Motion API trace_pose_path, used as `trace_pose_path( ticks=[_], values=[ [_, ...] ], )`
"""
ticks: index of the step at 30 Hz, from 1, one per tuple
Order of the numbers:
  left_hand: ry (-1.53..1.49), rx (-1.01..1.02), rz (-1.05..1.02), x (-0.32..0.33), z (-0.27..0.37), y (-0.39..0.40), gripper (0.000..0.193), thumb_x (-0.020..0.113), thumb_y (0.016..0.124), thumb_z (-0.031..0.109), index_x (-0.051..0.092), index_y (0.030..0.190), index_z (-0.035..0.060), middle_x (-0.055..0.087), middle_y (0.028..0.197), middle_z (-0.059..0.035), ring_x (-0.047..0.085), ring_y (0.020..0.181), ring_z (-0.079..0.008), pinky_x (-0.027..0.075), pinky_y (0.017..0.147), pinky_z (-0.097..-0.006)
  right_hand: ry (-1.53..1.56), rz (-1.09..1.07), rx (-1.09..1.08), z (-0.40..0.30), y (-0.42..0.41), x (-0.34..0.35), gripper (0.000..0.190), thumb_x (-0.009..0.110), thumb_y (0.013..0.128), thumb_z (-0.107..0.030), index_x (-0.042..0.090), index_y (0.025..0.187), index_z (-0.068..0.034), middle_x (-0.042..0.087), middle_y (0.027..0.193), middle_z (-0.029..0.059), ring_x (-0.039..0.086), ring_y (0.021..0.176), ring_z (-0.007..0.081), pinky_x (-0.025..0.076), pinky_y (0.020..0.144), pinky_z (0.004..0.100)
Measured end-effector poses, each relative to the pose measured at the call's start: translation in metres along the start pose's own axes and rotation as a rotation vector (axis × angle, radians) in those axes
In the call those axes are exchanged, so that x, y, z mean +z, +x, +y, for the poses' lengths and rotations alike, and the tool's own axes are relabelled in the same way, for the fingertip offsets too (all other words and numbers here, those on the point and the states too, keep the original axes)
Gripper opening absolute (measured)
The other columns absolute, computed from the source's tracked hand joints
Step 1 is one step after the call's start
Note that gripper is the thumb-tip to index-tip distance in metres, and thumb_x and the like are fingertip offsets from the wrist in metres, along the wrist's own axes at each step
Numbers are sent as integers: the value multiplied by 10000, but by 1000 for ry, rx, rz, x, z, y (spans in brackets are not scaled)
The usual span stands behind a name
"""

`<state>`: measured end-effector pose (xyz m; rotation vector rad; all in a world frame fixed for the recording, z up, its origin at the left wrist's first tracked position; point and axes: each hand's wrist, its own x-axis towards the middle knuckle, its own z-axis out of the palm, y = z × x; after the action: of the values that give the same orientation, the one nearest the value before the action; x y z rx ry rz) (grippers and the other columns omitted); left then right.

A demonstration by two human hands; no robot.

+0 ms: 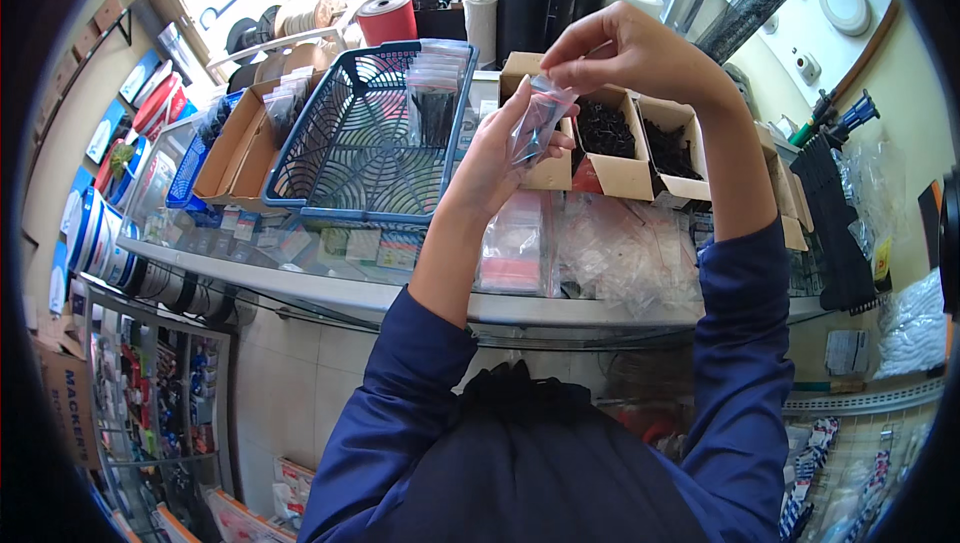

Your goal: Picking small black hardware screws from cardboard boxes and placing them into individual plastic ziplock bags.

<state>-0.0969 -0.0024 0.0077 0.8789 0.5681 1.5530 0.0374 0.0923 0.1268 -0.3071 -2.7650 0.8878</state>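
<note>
My left hand [487,160] holds a small clear zip-lock bag [536,126] upright above the counter, thumb in front and fingers behind. A red line runs along the bag's top, and something small and dark shows inside; I cannot tell what it is. From above, my right hand [619,55] pinches the bag's upper edge. Behind the hands stand open cardboard boxes holding small black parts [604,130] and more black pieces [670,149]. On the counter below lie a stack of flat zip-lock bags [514,246] and a loose heap of clear bags [626,250].
Left of my hands, a blue plastic basket [352,209] contains filled bags of black strips [433,104]. Farther left are narrow cardboard boxes [232,160]. Rolls of black sheeting [517,14] and a red roll [386,21] stand behind. The glass counter's front edge [360,291] crosses before me.
</note>
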Motion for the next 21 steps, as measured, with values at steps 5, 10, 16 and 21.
trace_pose_path(
  ticks=[5,10,16,21],
  values=[
    [-32,86,-48,-6,1,0,569,351,894,455,406,1180,-34,565,1018,-135,566,733,-176,455,659,-265,204,429,40,11,12,5,167,557,804,-64,621,934,20,638,788,106,629,696,144,522,693,241],
    [-423,283,-143,-10,2,1,605,350,890,461,372,1215,-49,570,1000,-106,557,756,-191,464,667,-274,-251,163,137,68,32,40,195,598,717,-145,637,841,0,642,757,119,626,687,196,492,670,291],
    [-322,272,79,-10,2,4,584,373,887,450,395,1202,-42,572,991,-98,563,740,-186,484,659,-276,-594,-263,258,100,58,85,228,519,698,-136,595,889,-40,588,874,136,544,843,318,431,784,414],
    [-345,253,23,-12,2,4,581,372,886,453,409,1195,-37,572,993,-93,563,736,-178,477,658,-274,-649,-174,166,113,67,98,226,504,706,-141,597,884,-36,596,854,164,569,810,311,454,753,383]
  ],
)
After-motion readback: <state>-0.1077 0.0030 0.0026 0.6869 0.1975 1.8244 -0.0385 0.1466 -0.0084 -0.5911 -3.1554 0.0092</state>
